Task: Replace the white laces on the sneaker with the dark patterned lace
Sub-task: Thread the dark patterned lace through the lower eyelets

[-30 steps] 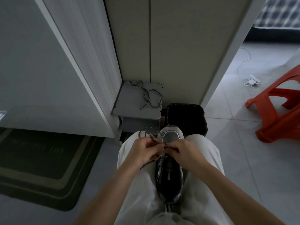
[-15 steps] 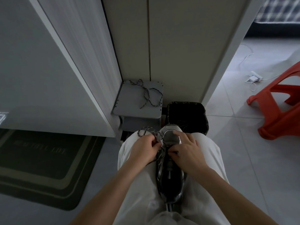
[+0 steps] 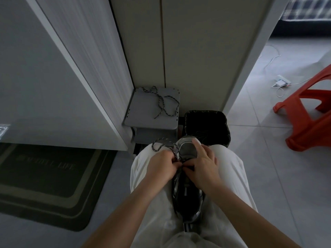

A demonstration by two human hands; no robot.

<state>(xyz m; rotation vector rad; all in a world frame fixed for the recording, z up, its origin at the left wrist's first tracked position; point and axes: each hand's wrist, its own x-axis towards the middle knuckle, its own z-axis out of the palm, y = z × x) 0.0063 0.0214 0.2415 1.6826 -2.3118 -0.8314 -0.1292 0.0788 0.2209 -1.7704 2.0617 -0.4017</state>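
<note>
Left grip (image 3: 161, 167) on lace (image 3: 162, 139), sneaker (image 3: 188, 199) toe-away

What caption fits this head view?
Left hand pinches dark patterned lace; right hand holds the sneaker on a lap.

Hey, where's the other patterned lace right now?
In the head view, the spare patterned lace lies loose on the grey step stool, left of the black bin, beyond the knees.
</note>
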